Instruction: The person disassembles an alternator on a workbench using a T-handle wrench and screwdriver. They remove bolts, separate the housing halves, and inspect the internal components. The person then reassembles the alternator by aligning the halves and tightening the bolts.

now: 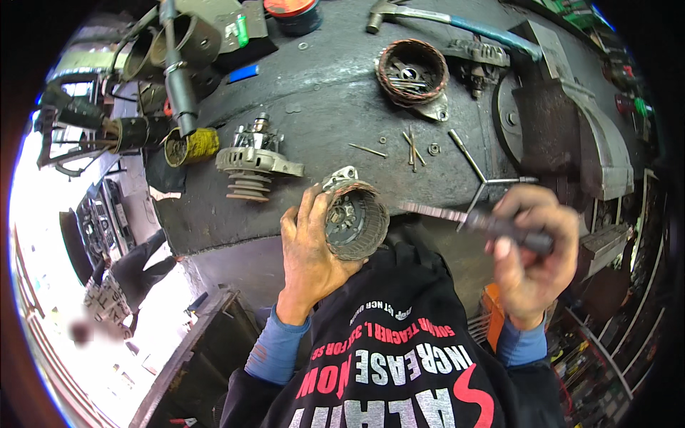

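My left hand [308,250] grips a round, ribbed metal stator housing [354,215] with windings inside, held at the near edge of the dark workbench [328,100]. My right hand [531,250] is closed around the black handle of a flat metal file [457,214], whose blade points left toward the housing and nearly touches its right side. Both forearms wear blue sleeves.
On the bench lie an alternator part with pulley [253,167], a copper-wound stator [412,71], a hammer [442,18], a three-armed wrench [485,178], loose screws [412,148] and a yellow-wound coil [191,145]. A vise [571,128] stands at right. A person [118,282] is below left.
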Available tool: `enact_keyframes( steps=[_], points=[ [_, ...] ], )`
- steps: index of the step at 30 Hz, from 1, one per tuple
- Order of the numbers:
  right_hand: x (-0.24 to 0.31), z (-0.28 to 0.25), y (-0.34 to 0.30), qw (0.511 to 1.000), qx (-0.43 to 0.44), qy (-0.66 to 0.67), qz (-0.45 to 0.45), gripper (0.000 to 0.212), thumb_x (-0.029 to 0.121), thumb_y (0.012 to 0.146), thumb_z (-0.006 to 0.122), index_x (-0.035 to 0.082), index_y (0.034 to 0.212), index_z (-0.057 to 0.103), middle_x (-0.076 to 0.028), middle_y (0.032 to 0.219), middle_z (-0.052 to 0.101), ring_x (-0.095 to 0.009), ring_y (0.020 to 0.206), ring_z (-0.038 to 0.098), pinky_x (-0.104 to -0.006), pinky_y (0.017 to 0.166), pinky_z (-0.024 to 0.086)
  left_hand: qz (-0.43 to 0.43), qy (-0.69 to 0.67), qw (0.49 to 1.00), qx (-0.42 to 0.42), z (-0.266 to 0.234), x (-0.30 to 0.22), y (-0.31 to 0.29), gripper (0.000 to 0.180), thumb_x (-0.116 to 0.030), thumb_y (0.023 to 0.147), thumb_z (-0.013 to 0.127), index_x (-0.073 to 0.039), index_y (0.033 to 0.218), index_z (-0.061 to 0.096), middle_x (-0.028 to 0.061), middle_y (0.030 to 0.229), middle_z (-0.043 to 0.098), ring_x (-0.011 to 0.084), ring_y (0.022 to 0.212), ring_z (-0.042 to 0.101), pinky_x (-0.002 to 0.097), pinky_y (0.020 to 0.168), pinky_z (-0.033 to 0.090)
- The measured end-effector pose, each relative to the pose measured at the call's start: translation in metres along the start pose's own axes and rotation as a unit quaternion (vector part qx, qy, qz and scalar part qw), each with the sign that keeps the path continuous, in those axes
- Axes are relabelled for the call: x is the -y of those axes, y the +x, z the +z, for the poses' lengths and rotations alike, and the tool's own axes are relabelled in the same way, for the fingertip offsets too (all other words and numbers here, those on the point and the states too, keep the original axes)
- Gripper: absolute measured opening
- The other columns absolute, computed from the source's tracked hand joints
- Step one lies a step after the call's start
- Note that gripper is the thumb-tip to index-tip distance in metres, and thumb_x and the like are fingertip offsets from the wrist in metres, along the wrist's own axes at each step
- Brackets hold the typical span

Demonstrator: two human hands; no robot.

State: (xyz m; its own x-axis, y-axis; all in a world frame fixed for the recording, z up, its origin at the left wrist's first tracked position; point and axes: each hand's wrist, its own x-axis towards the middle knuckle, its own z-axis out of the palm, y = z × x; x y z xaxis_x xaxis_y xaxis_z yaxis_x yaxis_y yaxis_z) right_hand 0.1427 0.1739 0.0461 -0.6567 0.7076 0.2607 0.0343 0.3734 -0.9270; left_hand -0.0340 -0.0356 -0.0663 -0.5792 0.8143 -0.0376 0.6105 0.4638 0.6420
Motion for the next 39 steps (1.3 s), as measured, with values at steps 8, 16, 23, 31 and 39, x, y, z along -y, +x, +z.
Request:
enact_keyframes(
  steps=[8, 16, 23, 31, 39],
  points=[
    [-0.040, 0.019, -0.050, 0.998, 0.054, -0.003, 0.018, 0.035, -0.010, 0.077, 0.072, 0.001, 0.107, 0.059, -0.016, 0.105, 0.069, -0.022, 0.081, 0.069, -0.0328, 0.068, 0.058, 0.004, 0.021, 0.998, 0.054, -0.011, -0.021, 0.023, 0.127, -0.026, 0.043, 0.101, -0.005, 0.154, 0.043, 0.0164, 0.146, 0.057, 0.0396, 0.132, 0.049, 0.0495, 0.113, 0.040],
    [-0.047, 0.038, -0.052, 0.996, 0.084, 0.003, 0.009, 0.038, -0.009, 0.070, 0.073, 0.001, 0.104, 0.061, -0.015, 0.105, 0.067, -0.030, 0.079, 0.069, -0.0358, 0.069, 0.059, -0.018, 0.005, 0.999, 0.029, -0.008, 0.005, 0.009, 0.124, -0.024, 0.044, 0.101, -0.003, 0.151, 0.041, 0.0148, 0.148, 0.055, 0.0395, 0.125, 0.053, 0.0500, 0.110, 0.043],
    [-0.047, 0.048, -0.046, 0.991, 0.128, -0.035, -0.012, 0.038, -0.007, 0.067, 0.075, 0.002, 0.101, 0.062, -0.015, 0.108, 0.067, -0.029, 0.081, 0.069, -0.0356, 0.069, 0.057, -0.039, 0.005, 0.999, 0.026, -0.004, 0.010, 0.003, 0.126, -0.028, 0.047, 0.102, -0.003, 0.153, 0.039, 0.0163, 0.146, 0.056, 0.0395, 0.125, 0.053, 0.0489, 0.109, 0.041],
    [-0.047, 0.050, -0.036, 0.987, 0.149, -0.047, -0.036, 0.036, -0.005, 0.069, 0.075, 0.004, 0.101, 0.061, -0.012, 0.105, 0.069, -0.023, 0.073, 0.067, -0.0329, 0.063, 0.055, -0.032, 0.015, 0.998, 0.052, -0.012, -0.002, 0.017, 0.126, -0.026, 0.047, 0.103, -0.005, 0.154, 0.039, 0.0136, 0.138, 0.062, 0.0360, 0.120, 0.053, 0.0472, 0.106, 0.042],
    [-0.055, 0.045, -0.034, 0.980, 0.200, -0.015, -0.015, 0.032, -0.005, 0.069, 0.074, 0.002, 0.098, 0.062, -0.015, 0.109, 0.066, -0.032, 0.084, 0.069, -0.0380, 0.071, 0.057, -0.025, -0.011, 0.998, 0.056, -0.015, -0.004, 0.022, 0.115, -0.028, 0.043, 0.099, -0.005, 0.145, 0.050, 0.0139, 0.141, 0.058, 0.0336, 0.129, 0.056, 0.0433, 0.100, 0.037]
  ],
)
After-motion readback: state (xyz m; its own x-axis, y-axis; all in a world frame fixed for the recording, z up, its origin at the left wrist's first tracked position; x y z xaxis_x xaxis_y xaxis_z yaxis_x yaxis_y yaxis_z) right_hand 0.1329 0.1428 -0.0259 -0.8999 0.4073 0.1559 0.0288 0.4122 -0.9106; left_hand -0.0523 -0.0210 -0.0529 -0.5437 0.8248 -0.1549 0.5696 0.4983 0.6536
